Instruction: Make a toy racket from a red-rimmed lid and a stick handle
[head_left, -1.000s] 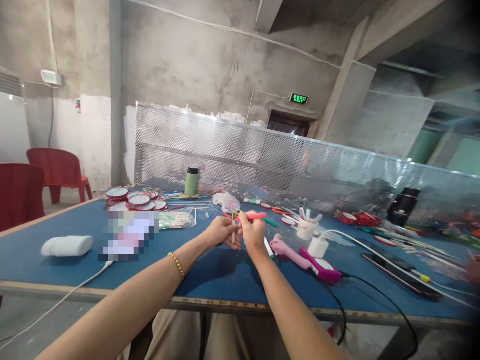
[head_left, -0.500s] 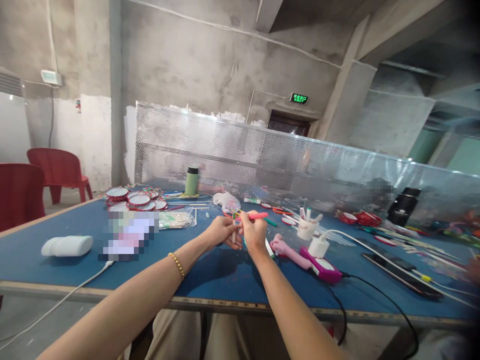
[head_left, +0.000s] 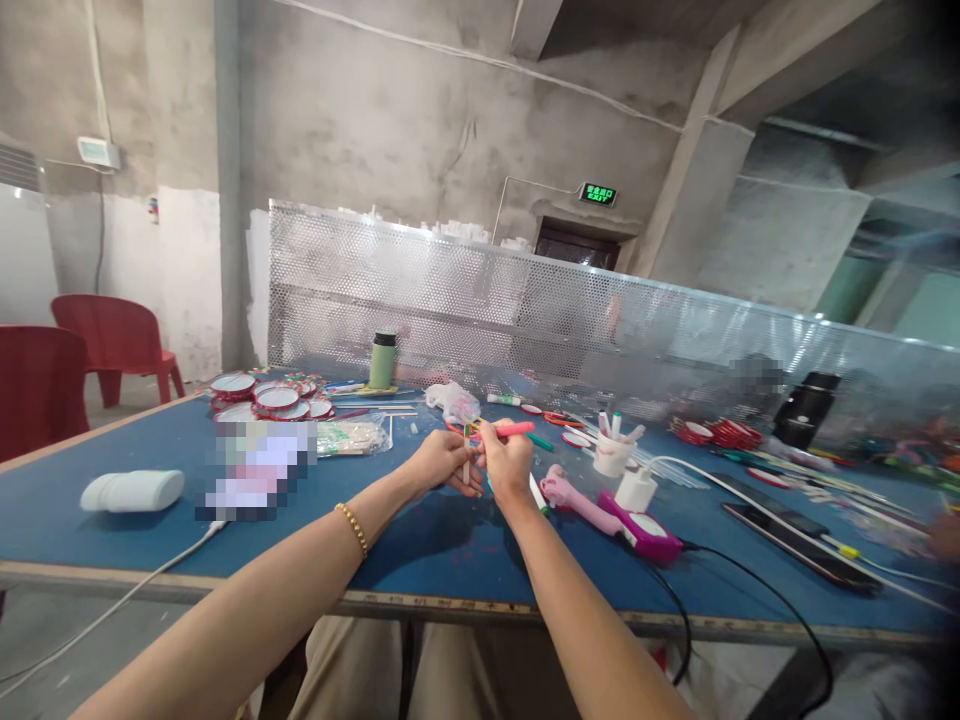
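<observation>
Both my hands meet above the middle of the blue table (head_left: pixel 450 545). My left hand (head_left: pixel 439 462) pinches a small white stick (head_left: pixel 466 470) with a coloured piece at its top. My right hand (head_left: pixel 508 462) is closed round a red marker pen (head_left: pixel 516 429) whose tip touches that piece. A gold bead bracelet (head_left: pixel 352 528) sits on my left wrist. A white marker lies on the table just right of my right hand.
A pink glue gun (head_left: pixel 611 512) with a black cord lies to the right, beside a white charger (head_left: pixel 636 490) and a white cup of pens (head_left: pixel 613 452). Red-rimmed round discs (head_left: pixel 274 398), a green bottle (head_left: pixel 383 362), a white bottle (head_left: pixel 133 490), and a phone (head_left: pixel 795 532) lie around. Red chairs stand left.
None apart from a slight camera shift; both hands stay together on the stick and marker.
</observation>
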